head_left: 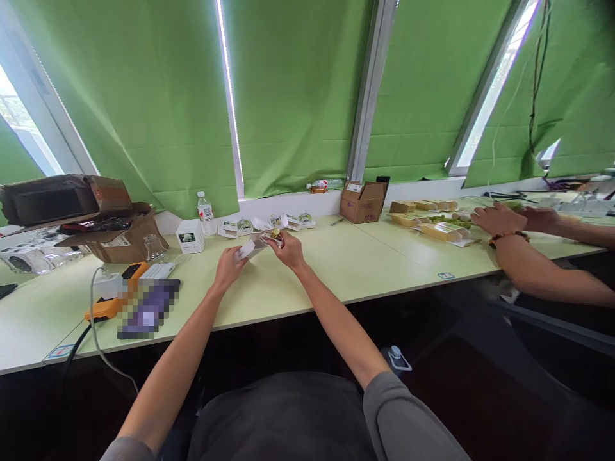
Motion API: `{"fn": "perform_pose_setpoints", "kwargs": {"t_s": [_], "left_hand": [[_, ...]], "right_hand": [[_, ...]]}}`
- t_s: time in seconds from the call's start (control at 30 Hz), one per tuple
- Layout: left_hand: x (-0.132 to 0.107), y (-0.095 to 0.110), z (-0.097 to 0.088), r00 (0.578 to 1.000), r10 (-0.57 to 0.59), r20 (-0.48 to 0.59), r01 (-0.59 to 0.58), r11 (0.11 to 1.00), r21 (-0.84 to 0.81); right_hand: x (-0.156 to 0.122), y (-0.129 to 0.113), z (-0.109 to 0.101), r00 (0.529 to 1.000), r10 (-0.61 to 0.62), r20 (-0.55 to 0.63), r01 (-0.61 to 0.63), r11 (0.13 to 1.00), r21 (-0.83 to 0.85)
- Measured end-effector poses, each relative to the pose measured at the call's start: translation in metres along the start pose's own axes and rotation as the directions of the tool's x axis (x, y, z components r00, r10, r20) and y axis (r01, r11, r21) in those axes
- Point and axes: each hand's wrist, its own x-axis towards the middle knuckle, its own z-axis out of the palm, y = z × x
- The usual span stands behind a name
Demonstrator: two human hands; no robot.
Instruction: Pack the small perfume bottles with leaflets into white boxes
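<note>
My left hand (pixel 229 266) is closed around a small white carton (pixel 247 249), which is tilted over the table with its flaps open. Between the fingers of my right hand (pixel 290 251) is a small shiny clear-and-gold item (pixel 273 237), right at the carton's open end; its exact kind is too small to make out. Just beyond my hands, more opened white cartons (pixel 229 229) stand with shiny clear items (pixel 244 226) beside them. Left of these is a white box stack (pixel 190 235) with a dark printed picture.
A water bottle (pixel 205 214) stands behind the stack. A phone (pixel 150 308), an orange device (pixel 115 296) and cables lie left, near a torn brown carton (pixel 118 240). A cardboard box (pixel 364 202) stands back right. Another person's hands (pixel 500 219) work among yellowish boxes (pixel 439 232).
</note>
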Motion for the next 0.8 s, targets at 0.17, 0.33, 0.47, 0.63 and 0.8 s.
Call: {"fn": "perform_pose_setpoints", "kwargs": {"t_s": [0.17, 0.33, 0.47, 0.63, 0.8], "left_hand": [[0.0007, 0.0015, -0.0001, 0.999, -0.036, 0.012, 0.036, 0.999, -0.027], [0.0011, 0.0025, 0.0002, 0.999, -0.038, 0.028, 0.039, 0.997, -0.064], [0.0008, 0.0024, 0.0006, 0.999, -0.035, 0.039, 0.037, 0.998, -0.06], [0.0018, -0.0008, 0.0009, 0.999, -0.046, 0.02, 0.048, 0.996, -0.071], [0.0031, -0.0032, 0.0014, 0.998, -0.057, 0.036, 0.06, 0.993, -0.104]], "right_hand": [[-0.0011, 0.0054, 0.0058, 0.997, -0.077, -0.009, 0.077, 0.997, 0.015], [-0.0036, 0.0056, 0.0076, 0.992, -0.124, 0.029, 0.122, 0.992, 0.038], [-0.0041, 0.004, 0.0079, 0.988, -0.14, 0.07, 0.135, 0.988, 0.075], [-0.0023, 0.0046, 0.0089, 0.98, -0.153, 0.129, 0.126, 0.973, 0.192], [-0.0029, 0.0059, 0.0097, 0.971, -0.183, 0.153, 0.141, 0.957, 0.252]]}}
